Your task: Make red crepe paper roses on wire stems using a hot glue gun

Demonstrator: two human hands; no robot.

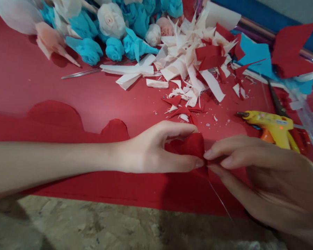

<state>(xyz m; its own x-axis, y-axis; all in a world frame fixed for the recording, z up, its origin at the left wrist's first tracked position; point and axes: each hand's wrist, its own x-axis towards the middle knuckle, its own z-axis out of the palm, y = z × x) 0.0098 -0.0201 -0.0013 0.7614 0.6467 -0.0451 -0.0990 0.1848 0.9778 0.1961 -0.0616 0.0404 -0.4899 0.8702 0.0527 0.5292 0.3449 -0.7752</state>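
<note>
My left hand reaches in from the left, its thumb and fingers closed around a curled piece of red crepe paper. At the paper's right edge, the fingertips of my right hand are pinched together. A thin pale strand runs down and to the right from that pinch; whether it is thread, wire or glue I cannot tell. Inside the left palm, the paper's far side is hidden. More red paper with rounded edges lies by my left forearm.
A yellow glue gun lies at the right by dark-bladed scissors. White and red paper scraps are heaped at the back. Blue, white and peach paper flowers stand back left, near thin metal-looking sticks. The red table's front edge is close.
</note>
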